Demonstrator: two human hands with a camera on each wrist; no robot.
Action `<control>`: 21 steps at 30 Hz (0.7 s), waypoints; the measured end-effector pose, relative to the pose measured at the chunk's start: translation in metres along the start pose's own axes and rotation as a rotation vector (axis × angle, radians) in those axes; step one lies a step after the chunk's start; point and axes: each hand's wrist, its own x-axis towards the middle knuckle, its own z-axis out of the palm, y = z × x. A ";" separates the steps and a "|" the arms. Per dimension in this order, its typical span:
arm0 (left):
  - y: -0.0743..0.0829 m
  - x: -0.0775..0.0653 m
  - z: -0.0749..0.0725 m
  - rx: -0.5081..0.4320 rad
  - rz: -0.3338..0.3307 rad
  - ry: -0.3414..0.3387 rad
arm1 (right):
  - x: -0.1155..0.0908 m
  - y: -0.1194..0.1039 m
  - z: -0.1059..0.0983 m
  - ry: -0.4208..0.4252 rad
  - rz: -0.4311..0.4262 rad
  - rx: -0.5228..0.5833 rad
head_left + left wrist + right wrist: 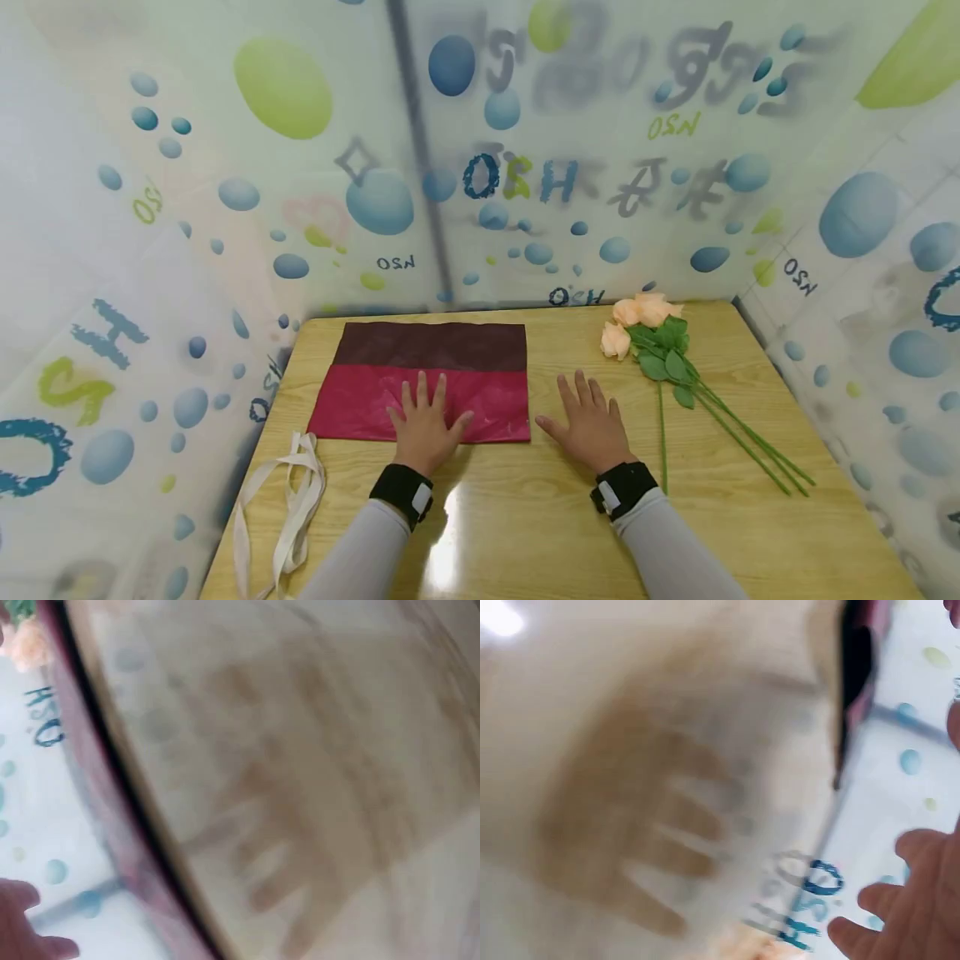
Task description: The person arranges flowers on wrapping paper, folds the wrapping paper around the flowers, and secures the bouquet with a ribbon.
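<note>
Tabletop (525, 533): two-tone sheet (435, 354) at 11 o'clock, roses (675, 367) at 2, ribbon (291, 533) at 8, likely spaced for reach. I log left hand (429, 429), over sheet, and right hand (592, 429), between sheet and roses, both empty, fingers spread. Contact unclear on my feed; ribbon's tail cut off, wrist views blurred.
</note>
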 end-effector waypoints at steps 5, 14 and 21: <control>-0.009 0.009 0.017 0.033 -0.078 -0.120 | 0.002 0.009 0.015 -0.134 0.027 -0.002; -0.014 0.019 0.033 0.162 -0.091 -0.216 | -0.001 0.010 0.011 -0.197 0.047 0.017; -0.012 0.017 0.025 0.175 -0.107 -0.242 | 0.004 0.015 0.012 -0.194 0.011 0.015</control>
